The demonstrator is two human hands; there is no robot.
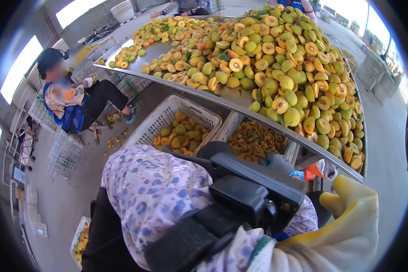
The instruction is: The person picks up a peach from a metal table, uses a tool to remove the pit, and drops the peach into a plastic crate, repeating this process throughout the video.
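My left forearm crosses the lower part of the view in a lavender sleeve [152,192] with blue-purple dots. A black strap [186,245] holds a dark box-shaped device [258,179] on it. My left hand [335,231] is at the lower right in a white glove with yellow-coated fingers. Its thumb and bent fingers stand apart, and nothing shows between them. The hand is just below the near right corner of a metal table [167,82], apart from the halved yellow-green fruits [319,115] heaped there. My right hand is not visible; more dotted sleeve [303,220] shows behind the device.
Below the table edge stand a white crate [143,121] of fruit halves and another crate [229,124] of brownish scraps. An orange bag [313,171] hangs near the corner. A seated person [70,99] is at left, by stacked crates [65,154]. Other people are behind the table.
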